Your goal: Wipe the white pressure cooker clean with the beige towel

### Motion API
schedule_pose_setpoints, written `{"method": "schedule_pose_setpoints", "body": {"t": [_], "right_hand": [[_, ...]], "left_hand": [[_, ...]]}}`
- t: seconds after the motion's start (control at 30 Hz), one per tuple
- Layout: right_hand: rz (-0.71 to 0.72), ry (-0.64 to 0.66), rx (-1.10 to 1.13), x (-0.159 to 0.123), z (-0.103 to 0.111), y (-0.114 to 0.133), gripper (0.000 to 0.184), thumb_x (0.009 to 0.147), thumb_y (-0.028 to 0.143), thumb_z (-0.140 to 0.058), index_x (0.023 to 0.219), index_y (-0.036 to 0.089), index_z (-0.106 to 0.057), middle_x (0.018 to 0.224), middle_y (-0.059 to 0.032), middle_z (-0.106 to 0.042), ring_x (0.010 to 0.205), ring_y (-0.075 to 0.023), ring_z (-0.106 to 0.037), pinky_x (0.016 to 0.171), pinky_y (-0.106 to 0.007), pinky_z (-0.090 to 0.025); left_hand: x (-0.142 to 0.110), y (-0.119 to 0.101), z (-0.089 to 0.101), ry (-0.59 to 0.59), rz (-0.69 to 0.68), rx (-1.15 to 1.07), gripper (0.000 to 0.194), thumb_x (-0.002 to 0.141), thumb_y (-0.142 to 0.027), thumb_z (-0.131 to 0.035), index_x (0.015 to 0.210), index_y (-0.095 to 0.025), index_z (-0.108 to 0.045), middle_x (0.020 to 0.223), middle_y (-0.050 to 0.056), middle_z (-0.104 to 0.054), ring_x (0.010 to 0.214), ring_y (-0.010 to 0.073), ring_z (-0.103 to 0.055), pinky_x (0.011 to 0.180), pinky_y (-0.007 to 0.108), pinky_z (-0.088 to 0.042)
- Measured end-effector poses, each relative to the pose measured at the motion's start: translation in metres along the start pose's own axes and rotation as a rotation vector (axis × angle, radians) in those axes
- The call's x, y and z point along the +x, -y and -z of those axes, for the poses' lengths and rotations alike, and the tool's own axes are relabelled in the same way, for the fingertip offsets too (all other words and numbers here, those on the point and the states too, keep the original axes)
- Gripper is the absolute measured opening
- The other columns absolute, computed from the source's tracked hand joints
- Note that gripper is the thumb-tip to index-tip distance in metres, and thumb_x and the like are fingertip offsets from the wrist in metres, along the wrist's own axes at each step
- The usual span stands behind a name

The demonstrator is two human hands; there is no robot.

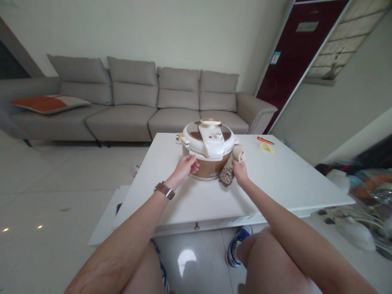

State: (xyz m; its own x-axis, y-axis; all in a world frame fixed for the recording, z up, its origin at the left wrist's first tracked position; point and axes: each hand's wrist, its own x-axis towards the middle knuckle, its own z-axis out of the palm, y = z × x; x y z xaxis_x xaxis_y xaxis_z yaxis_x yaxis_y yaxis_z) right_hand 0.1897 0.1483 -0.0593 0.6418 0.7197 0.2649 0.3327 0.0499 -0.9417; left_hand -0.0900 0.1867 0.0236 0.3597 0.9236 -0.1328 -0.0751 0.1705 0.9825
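A white and brown electric pressure cooker [208, 141] stands upright on the white table, its lid on and the lid handle facing up. My right hand [240, 171] is closed around a rolled beige towel with a dark pattern [227, 172], which lies against the cooker's right front side. At the cooker's left front, just under the lid rim, is my left hand [188, 165]. Its fingers are curled in with the thumb on top; whether they pinch anything at the rim is too small to tell. A brown-strapped watch sits on my left wrist.
On the white table [275, 179], an orange tool [265, 140] and a yellowish piece of film or paper [267, 148] lie at the back right. A grey sofa [131, 94] stands behind. Assorted household items [361, 216] crowd the floor at right. My knees are close to the table's drawer front.
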Motion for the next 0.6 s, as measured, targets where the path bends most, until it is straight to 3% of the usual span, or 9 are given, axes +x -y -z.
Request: {"method": "schedule_pose_setpoints", "body": {"t": [0.13,0.6], "right_hand": [[-0.108,-0.023,0.004,-0.004,0.000,0.010,0.045,0.086,0.042,-0.058,0.123,0.020,-0.070,0.115,-0.0090,-0.076,0.115,-0.0294,-0.068,0.105,-0.046,-0.053],[-0.151,-0.016,0.021,-0.006,-0.001,0.017,0.051,0.085,0.040,-0.056,0.129,0.017,-0.067,0.132,-0.0108,-0.071,0.124,-0.0296,-0.065,0.113,-0.048,-0.046]], "left_hand": [[0.000,0.000,0.000,0.002,0.000,-0.003,0.032,0.100,-0.042,-0.061,0.081,-0.016,-0.059,0.074,0.002,-0.068,0.055,0.0089,-0.061,0.054,0.021,-0.047],[0.000,0.000,0.000,-0.003,-0.002,-0.004,0.034,0.097,-0.045,-0.064,0.081,-0.015,-0.060,0.073,0.003,-0.068,0.056,0.0096,-0.061,0.055,0.022,-0.047]]}}
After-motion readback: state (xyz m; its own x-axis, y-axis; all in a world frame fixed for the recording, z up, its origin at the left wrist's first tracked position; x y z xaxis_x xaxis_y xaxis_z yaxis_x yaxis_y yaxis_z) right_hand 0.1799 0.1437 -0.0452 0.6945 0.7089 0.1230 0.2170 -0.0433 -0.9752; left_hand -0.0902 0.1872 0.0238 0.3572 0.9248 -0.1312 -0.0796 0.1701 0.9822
